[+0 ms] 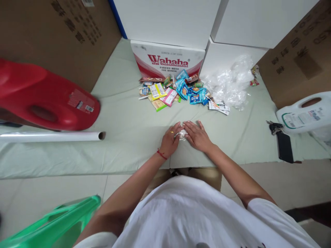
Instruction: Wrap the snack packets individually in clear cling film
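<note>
My left hand (pixel 170 139), with a ring and a red string bracelet, rests near the front edge of the cloth-covered table. Its curved fingers and thumb are closed around a small crumpled piece of clear plastic film (pixel 182 134). From the other side my right hand (pixel 198 135) holds the same piece, palm down, its fingertips almost meeting those of the left. Part of the film is hidden under the fingers. Beyond my hands lies a pile of small snack packets (pixel 169 96), with a heap of clear plastic (pixel 229 82) to its right.
A Wahaha carton (pixel 168 58) and white boxes (pixel 170 20) stand behind the packets. On the left are a red jug (pixel 64 100) and a white roll (pixel 51 136). A white bottle (pixel 305 115), keys (pixel 274 127) and a black phone (pixel 284 147) lie right. A green stool (pixel 57 220) is below.
</note>
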Motion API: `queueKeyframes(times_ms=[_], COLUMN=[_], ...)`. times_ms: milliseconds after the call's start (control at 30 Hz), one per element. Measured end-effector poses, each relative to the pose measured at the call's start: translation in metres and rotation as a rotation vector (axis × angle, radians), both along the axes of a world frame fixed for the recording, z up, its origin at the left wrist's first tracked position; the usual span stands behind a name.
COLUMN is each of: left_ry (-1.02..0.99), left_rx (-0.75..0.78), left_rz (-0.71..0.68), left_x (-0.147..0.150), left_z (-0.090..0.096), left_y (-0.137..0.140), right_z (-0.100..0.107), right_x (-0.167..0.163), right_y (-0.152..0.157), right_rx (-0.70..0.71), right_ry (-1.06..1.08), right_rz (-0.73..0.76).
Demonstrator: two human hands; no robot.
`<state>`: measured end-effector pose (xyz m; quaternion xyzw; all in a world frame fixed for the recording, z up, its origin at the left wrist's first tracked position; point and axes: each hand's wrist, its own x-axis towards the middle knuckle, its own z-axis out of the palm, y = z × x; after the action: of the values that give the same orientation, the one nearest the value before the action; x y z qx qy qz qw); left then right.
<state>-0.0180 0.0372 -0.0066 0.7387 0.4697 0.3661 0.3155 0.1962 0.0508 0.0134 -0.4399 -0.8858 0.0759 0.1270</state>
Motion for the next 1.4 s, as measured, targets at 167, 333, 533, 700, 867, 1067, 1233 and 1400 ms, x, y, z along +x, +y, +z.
queueKeyframes(times_ms=[167,333,533,700,867,1067,1233,1400], left_ry=[0.104,0.324,0.364,0.282,-0.173,-0.730,-1.087,-1.109], left_rx=[0.085,0.126,0.095,0.036,-0.139,-0.593,-0.849,-0.877], left_rz=[0.078,-0.049,-0.187,-0.198,-0.161,-0.159,0.032,0.081], left_x=[0.008,-0.005,-0.023,-0.024,-0.036,-0.013,0.021,0.045], left_z=[-0.009,-0.010,-0.004,-0.001,0.014,0.033,0.033,0.034], left_y=[0.005,0.018,0.037,0.036,0.021,-0.002,0.001,0.004], right_z=[-0.004,-0.001,0.009,0.016,0.034,0.043,0.024,0.019], right_x=[-0.015,-0.017,-0.014,-0.015,-0.013,-0.022,-0.013,0.002], right_y=[-0.005,0.006,0.019,0.024,0.014,-0.018,-0.029,-0.049], right_rx=[0.043,0.054,0.026,-0.032,-0.336,-1.232,-1.373,-1.089], right_ry=[-0.061,-0.125,-0.187,-0.204,0.170,1.010,1.194,1.328], right_rz=[-0.020,0.031,0.091,0.082,0.047,-0.139,-0.485,-0.526])
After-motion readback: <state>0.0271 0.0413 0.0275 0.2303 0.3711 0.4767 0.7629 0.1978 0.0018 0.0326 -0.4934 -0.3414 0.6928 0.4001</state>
